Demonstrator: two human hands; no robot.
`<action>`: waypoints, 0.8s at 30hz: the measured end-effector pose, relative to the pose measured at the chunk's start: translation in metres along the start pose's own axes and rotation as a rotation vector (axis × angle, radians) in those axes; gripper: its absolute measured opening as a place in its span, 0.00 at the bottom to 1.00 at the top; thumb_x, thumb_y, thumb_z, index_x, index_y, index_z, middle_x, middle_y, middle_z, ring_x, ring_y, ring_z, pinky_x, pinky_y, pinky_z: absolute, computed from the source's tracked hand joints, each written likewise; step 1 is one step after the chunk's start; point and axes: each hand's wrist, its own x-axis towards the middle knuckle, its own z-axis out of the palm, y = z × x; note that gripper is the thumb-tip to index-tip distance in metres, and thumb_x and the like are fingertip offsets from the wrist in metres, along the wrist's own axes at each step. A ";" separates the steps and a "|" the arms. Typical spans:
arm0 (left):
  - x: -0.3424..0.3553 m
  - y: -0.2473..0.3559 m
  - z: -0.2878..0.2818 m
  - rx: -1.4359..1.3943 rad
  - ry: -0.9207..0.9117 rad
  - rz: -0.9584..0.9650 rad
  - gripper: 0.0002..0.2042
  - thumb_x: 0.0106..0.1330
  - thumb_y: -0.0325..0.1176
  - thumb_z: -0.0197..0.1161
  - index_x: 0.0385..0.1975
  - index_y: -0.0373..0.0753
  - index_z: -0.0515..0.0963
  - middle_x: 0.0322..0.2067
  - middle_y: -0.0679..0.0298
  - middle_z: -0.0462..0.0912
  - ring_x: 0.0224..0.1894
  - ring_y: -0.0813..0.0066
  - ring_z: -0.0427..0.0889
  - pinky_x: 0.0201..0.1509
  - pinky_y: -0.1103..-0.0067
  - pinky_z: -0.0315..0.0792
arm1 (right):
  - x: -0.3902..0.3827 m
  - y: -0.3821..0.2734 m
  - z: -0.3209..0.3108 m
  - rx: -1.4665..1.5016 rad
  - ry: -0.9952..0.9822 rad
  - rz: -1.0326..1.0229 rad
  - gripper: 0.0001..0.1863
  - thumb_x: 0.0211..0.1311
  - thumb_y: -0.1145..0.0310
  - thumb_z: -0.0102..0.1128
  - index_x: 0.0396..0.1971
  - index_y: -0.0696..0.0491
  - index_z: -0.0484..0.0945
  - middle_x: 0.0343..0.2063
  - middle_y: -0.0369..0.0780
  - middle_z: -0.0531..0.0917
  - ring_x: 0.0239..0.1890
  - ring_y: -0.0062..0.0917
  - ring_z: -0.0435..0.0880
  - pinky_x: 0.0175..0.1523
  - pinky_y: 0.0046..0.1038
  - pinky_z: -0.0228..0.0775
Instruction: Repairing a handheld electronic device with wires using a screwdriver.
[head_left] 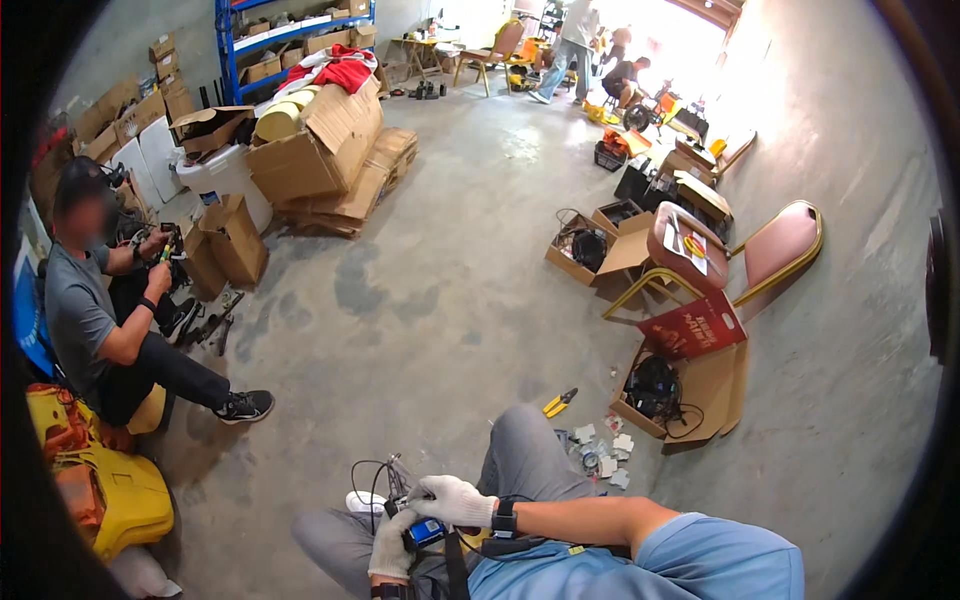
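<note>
My left hand (393, 543) wears a white knit glove and is closed on a small dark part with cables, beside a blue-and-black device (429, 531) at my lap. My gloved right hand (450, 500) lies over the top of this part, fingers bent around something small that I cannot make out. Thin black cables and some metal pieces (398, 478) rise just above my hands. Yellow-handled pliers (560, 404) lie on the floor beyond my knee, near several small pale pieces (610, 455).
A co-worker (95, 315) sits at left holding tools, beside yellow-orange plastic panels (110, 495). An open box of black gear (715, 400) and pink chairs (770, 245) stand at right. Cardboard (315, 150) is piled mid-left; other people (625, 85) are at the back.
</note>
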 end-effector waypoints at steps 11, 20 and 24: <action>0.000 -0.006 -0.009 0.001 0.080 -0.006 0.15 0.68 0.33 0.59 0.50 0.31 0.80 0.43 0.56 0.86 0.43 0.65 0.88 0.50 0.70 0.84 | -0.005 -0.009 -0.006 0.086 -0.121 0.180 0.20 0.65 0.55 0.64 0.49 0.53 0.86 0.40 0.43 0.90 0.44 0.29 0.90 0.52 0.29 0.80; 0.004 -0.008 -0.012 -0.064 0.000 -0.046 0.17 0.70 0.32 0.58 0.54 0.30 0.79 0.46 0.56 0.85 0.47 0.66 0.87 0.55 0.70 0.82 | -0.003 -0.011 -0.012 0.087 -0.196 0.278 0.22 0.63 0.53 0.65 0.50 0.52 0.86 0.40 0.43 0.90 0.41 0.31 0.90 0.49 0.30 0.81; 0.006 -0.011 -0.018 -0.041 0.055 -0.061 0.17 0.70 0.31 0.57 0.54 0.30 0.79 0.46 0.56 0.85 0.47 0.66 0.86 0.55 0.70 0.82 | -0.002 -0.009 -0.007 0.081 -0.103 0.097 0.19 0.66 0.60 0.62 0.48 0.59 0.83 0.30 0.42 0.87 0.24 0.25 0.86 0.25 0.30 0.78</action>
